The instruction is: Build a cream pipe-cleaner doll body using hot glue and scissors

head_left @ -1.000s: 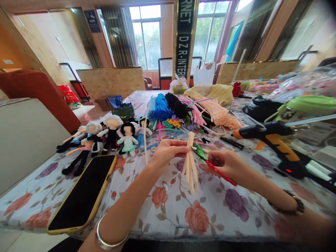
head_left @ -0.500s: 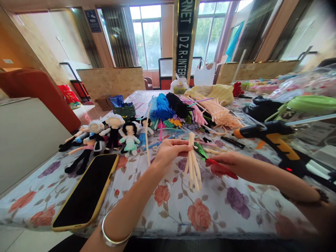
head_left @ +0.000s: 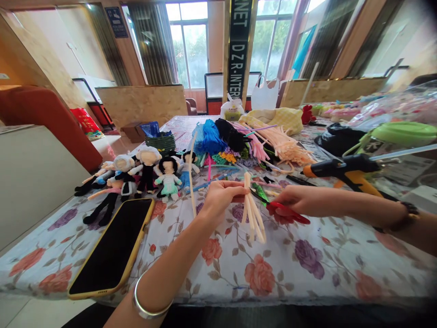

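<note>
A bundle of cream pipe cleaners (head_left: 253, 218) hangs with its strands fanned downward, pinched near the top by the thumb and fingers of my left hand (head_left: 220, 200). My right hand (head_left: 290, 202) is closed around the red handles of a pair of scissors (head_left: 288, 215). Their dark blades point left and up, against the bundle just below my left fingertips. Whether the blades are apart I cannot make out. Behind the blades lies a shiny green piece (head_left: 261, 193). A single upright cream pipe cleaner (head_left: 191, 175) stands left of my left hand.
Several small dolls (head_left: 167, 180) sit at the left behind a phone in a yellow case (head_left: 114, 248). Heaps of coloured pipe cleaners (head_left: 213, 136) lie at the back. A black and orange glue gun (head_left: 355, 168) stands at the right on the flowered tablecloth (head_left: 232, 269).
My right forearm has swung up and covers the lower part of the glue gun. The scissors and the bundle stay nearly in place; the lower strands have shifted slightly right.
</note>
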`<action>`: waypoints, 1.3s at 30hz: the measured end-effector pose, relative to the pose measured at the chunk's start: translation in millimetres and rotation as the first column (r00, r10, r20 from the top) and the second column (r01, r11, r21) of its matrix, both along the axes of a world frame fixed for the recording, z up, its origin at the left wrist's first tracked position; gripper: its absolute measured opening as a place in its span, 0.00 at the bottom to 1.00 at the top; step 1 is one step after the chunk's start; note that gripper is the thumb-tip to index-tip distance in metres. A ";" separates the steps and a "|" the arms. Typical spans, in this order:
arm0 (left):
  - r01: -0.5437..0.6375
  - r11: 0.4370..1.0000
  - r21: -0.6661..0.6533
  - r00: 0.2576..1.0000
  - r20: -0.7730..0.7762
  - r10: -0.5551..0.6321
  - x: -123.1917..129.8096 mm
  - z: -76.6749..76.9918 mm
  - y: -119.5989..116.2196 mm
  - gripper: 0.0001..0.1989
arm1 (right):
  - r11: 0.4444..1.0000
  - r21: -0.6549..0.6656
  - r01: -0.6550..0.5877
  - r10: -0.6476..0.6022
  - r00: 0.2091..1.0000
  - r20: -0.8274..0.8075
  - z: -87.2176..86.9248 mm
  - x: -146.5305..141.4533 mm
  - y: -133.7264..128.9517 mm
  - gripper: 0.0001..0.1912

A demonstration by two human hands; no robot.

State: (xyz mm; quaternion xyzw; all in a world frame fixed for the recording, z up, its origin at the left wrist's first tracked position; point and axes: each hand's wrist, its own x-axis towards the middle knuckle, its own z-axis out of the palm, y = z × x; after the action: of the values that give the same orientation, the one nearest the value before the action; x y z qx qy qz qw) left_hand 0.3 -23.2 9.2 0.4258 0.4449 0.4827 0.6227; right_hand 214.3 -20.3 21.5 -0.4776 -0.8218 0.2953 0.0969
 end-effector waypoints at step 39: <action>-0.037 0.999 -0.038 0.999 -0.004 0.037 2.5 -2.7 1.1 0.05 | 0.943 -0.334 0.004 -0.033 0.996 -0.080 0.8 -14.1 -13.8 0.18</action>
State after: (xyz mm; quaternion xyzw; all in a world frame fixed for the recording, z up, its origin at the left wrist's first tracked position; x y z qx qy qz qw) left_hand 2.8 -22.1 6.4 0.4063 0.4626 0.4851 0.6209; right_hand 200.2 -34.1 22.2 -0.4819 -0.7506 0.4491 0.0521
